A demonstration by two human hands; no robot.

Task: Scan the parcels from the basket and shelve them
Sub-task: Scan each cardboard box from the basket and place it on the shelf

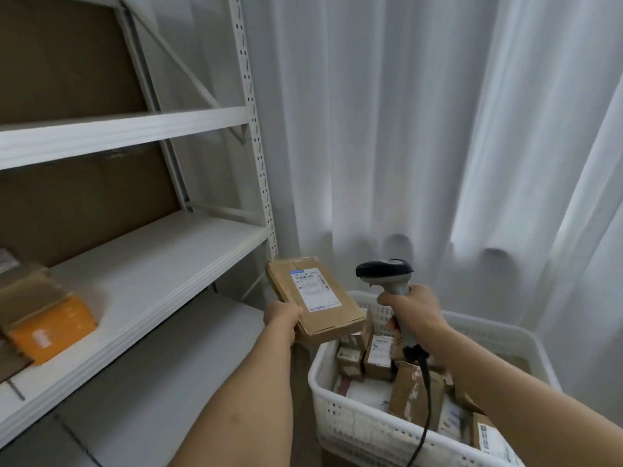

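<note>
Forearms reach in from six o'clock. Below the right one, at five o'clock, the white basket [340, 423] holds a jumble of small cardboard parcels [377, 357], with the scanner's cable trailing down over its near rim. Just beyond, the left hand [281, 315] grips the near corner of a flat brown parcel [317, 294], fingers hidden beneath it, label face up and tilted toward the right. The right hand [409, 311] is wrapped round the grip of the handheld scanner [384, 271], whose head sits above and just beside the label, at one o'clock from it.

To scan well, I judge the scanner head should tip down at the barcode while the parcel is held flat and steady.

Farther off at nine o'clock, the middle shelf [161, 284] carries an orange-and-brown box [47, 325] at its left end, with bare white board between it and the upright post [259, 163]. That post and the shelf's front edge look like the things to clear; curtain [438, 129] hangs behind.
</note>
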